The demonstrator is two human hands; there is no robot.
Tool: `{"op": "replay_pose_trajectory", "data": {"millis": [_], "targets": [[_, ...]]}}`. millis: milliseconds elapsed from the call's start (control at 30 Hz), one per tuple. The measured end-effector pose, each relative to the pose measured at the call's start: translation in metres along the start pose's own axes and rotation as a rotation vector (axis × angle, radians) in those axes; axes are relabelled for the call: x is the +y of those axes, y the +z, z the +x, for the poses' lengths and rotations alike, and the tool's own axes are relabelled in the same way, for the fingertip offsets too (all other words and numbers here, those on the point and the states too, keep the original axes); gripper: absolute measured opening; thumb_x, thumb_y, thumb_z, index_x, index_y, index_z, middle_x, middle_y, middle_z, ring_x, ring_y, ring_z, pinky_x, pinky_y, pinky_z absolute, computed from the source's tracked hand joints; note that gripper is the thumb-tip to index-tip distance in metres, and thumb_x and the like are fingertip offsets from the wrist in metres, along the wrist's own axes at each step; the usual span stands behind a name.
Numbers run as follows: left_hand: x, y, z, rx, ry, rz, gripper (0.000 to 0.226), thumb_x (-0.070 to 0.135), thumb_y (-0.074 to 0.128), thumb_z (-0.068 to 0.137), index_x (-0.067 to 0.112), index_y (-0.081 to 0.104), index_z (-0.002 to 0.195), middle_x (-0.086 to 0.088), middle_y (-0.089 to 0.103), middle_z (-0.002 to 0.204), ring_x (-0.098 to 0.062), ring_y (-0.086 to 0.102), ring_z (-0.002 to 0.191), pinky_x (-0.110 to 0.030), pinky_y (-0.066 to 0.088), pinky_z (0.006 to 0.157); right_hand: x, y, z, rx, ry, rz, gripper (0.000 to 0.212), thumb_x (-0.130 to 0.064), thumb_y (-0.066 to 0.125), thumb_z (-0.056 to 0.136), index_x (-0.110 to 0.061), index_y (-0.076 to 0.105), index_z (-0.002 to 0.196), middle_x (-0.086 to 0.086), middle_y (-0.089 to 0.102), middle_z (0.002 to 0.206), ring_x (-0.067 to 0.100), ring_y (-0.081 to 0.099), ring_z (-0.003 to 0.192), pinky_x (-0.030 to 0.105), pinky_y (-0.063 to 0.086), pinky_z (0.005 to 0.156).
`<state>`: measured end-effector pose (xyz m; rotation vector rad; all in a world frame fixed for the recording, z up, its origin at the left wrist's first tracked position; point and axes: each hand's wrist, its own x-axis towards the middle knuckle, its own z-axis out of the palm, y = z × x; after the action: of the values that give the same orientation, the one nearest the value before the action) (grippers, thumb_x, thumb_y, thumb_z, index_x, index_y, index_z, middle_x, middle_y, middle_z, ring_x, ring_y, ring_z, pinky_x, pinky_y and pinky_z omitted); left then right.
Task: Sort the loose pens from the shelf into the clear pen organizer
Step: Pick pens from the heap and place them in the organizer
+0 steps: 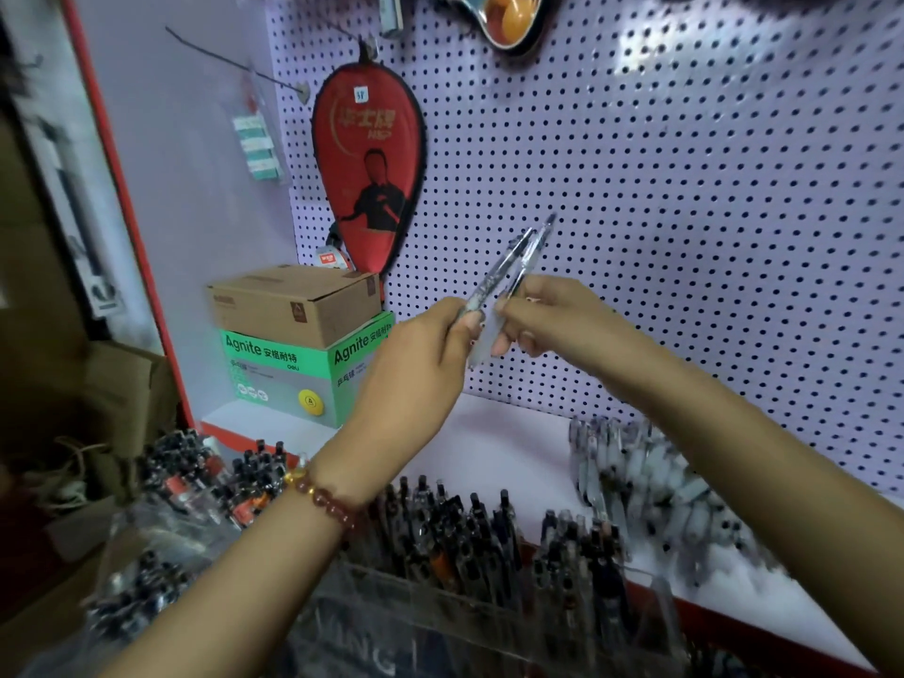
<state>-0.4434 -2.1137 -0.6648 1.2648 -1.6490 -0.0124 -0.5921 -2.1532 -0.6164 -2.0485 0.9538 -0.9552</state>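
Note:
My left hand (430, 345) and my right hand (553, 315) are raised in front of the pegboard, both holding a small bunch of clear pens (513, 261) that points up and to the right. Left fingers curl round the lower barrels; right fingers pinch the bunch a little higher. A heap of loose clear pens (650, 486) lies on the white shelf (513, 442) at the right. The clear pen organizer (391, 643) stands at the bottom, with several dark pens (469, 535) upright in its compartments.
A brown carton (293, 300) sits on a green Agnite box (293, 374) at the shelf's left. A red paddle case (367, 168) hangs on the pegboard (685, 188). More pen holders (205, 477) stand at the lower left, beside cardboard boxes.

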Motion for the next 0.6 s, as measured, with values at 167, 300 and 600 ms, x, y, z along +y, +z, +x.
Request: {"op": "replay_pose_trajectory", "data": {"millis": [167, 300, 600], "targets": [[0.005, -0.033, -0.023, -0.035, -0.03, -0.183, 0.025, 0.02, 0.039, 0.102, 0.005, 0.055, 0.091, -0.001, 0.059, 0.072, -0.017, 0.063, 0.059, -0.033, 0.05, 0.051, -0.031, 0.034, -0.028, -0.08, -0.096, 0.055, 0.015, -0.017, 0.052, 0.096, -0.024, 0.058, 0.085, -0.01, 0.067, 0.063, -0.006, 0.051, 0.053, 0.011, 0.044, 0.056], [-0.019, -0.057, -0.06, -0.025, 0.022, -0.042, 0.025, 0.039, 0.037, 0.097, 0.02, 0.05, 0.087, 0.0, 0.047, 0.063, -0.016, 0.044, 0.056, -0.036, 0.035, 0.054, -0.033, 0.068, -0.037, -0.21, -0.022, 0.069, 0.011, -0.016, 0.045, 0.099, -0.019, 0.051, 0.107, -0.004, 0.059, 0.073, 0.006, 0.046, 0.059, 0.022, 0.044, 0.06], [-0.055, -0.103, -0.136, -0.191, 0.025, 0.029, 0.034, 0.06, 0.038, 0.092, 0.028, 0.048, 0.096, 0.002, 0.048, 0.064, -0.006, 0.044, 0.057, -0.036, 0.04, 0.058, -0.029, 0.133, -0.071, -0.146, -0.055, 0.419, 0.009, -0.031, 0.056, 0.095, -0.025, 0.06, 0.089, -0.016, 0.04, 0.046, -0.001, 0.035, 0.04, 0.014, 0.03, 0.045]]}}
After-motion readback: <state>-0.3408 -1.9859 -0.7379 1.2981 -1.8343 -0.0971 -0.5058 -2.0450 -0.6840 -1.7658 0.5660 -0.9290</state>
